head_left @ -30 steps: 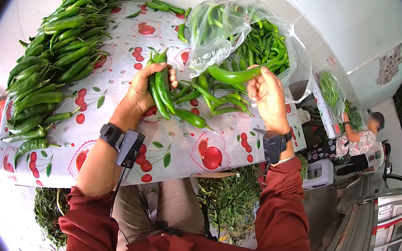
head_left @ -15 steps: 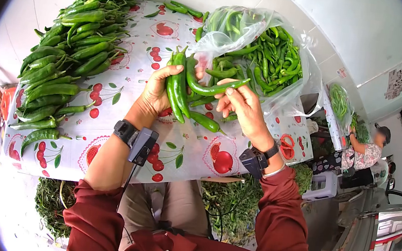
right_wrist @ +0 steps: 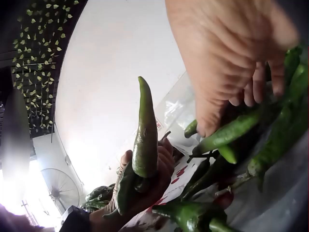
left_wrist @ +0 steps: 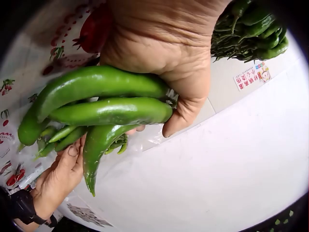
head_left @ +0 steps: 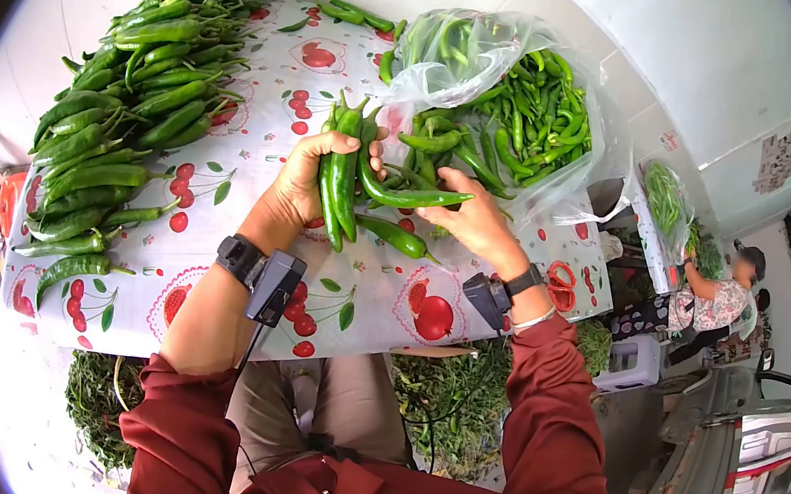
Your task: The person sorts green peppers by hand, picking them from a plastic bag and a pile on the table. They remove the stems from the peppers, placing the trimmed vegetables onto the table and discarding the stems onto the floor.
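My left hand (head_left: 303, 181) holds a small bunch of long green chili peppers (head_left: 342, 186), stems up, with the thumb across their upper ends. One curved chili pepper (head_left: 421, 198) in that bunch sticks out to the right. Beyond its tip, my right hand (head_left: 477, 225) is low over loose peppers by the bag's mouth. In the right wrist view its fingers point down among them, the thumb tip right at a green pepper (right_wrist: 231, 130). Another loose pepper (head_left: 395, 237) lies on the table just below the bunch.
A long heap of green peppers (head_left: 123, 130) lines the table's left side. A clear plastic bag (head_left: 436, 79) of peppers lies open at the back right. Red scissors (head_left: 562, 285) lie near the right edge. Farther right, another person (head_left: 715, 296) is beside a bagged bundle of greens.
My right hand has brought a curved pepper over to the left hand's bunch and let go of it. It has then moved back to the loose peppers. The left hand keeps its hold.
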Action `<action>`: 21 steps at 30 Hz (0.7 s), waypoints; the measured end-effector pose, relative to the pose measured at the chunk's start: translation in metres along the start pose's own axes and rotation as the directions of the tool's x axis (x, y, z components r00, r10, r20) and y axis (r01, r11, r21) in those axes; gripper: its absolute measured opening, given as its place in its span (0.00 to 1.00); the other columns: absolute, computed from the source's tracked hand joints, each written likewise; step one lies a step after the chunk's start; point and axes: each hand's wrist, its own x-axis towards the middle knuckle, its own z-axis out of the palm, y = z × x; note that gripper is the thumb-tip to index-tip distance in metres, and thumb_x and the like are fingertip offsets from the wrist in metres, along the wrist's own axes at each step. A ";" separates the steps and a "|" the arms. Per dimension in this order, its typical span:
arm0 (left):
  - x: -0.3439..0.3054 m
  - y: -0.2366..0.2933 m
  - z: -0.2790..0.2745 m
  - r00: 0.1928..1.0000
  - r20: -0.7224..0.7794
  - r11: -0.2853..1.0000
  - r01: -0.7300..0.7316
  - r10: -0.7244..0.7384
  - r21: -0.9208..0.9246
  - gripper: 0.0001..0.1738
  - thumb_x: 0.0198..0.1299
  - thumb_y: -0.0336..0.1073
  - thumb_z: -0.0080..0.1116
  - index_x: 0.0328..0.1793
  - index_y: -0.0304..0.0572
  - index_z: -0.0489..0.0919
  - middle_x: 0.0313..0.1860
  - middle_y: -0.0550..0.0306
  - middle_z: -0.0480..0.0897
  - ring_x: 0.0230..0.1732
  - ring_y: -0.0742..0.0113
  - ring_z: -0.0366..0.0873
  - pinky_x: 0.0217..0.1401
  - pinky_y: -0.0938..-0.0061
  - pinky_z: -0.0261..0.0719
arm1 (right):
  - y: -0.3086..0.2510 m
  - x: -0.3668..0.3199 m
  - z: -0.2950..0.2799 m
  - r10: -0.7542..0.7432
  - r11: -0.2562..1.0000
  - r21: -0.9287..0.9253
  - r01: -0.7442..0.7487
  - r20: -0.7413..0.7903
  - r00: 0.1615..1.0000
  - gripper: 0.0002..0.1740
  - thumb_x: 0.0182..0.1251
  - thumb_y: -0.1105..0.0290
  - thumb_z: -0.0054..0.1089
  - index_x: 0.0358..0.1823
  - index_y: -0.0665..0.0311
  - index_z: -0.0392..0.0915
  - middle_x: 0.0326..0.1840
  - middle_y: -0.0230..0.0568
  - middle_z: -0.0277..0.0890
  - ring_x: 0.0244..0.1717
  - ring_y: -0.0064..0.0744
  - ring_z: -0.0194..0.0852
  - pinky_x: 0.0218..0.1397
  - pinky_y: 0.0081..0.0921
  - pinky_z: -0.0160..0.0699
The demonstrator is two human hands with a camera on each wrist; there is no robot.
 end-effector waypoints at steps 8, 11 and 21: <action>0.001 -0.001 -0.004 0.999 0.028 0.999 0.037 -0.037 -0.009 0.28 0.44 0.33 0.56 0.54 0.29 0.66 0.34 0.57 0.72 0.35 0.65 0.72 0.49 0.69 0.73 | -0.003 0.000 -0.010 0.098 0.990 0.102 -0.096 -0.020 0.995 0.14 0.60 0.68 0.54 0.43 0.69 0.70 0.27 0.42 0.74 0.29 0.38 0.73 0.35 0.31 0.69; 0.001 -0.001 -0.005 1.000 0.002 1.000 0.029 -0.029 0.010 0.28 0.44 0.33 0.56 0.54 0.29 0.67 0.34 0.57 0.73 0.35 0.65 0.72 0.48 0.69 0.72 | -0.007 -0.010 -0.033 0.233 0.930 0.275 -0.245 0.076 0.969 0.10 0.65 0.66 0.51 0.37 0.67 0.71 0.25 0.31 0.70 0.24 0.18 0.64 0.27 0.20 0.65; 0.000 -0.002 -0.004 0.999 -0.036 1.000 -0.007 0.007 -0.008 0.25 0.46 0.31 0.56 0.53 0.31 0.68 0.40 0.52 0.76 0.39 0.62 0.74 0.52 0.65 0.73 | -0.043 -0.028 -0.059 0.304 0.534 0.803 -0.266 0.111 0.946 0.12 0.68 0.67 0.48 0.47 0.66 0.72 0.27 0.30 0.67 0.25 0.15 0.59 0.26 0.13 0.59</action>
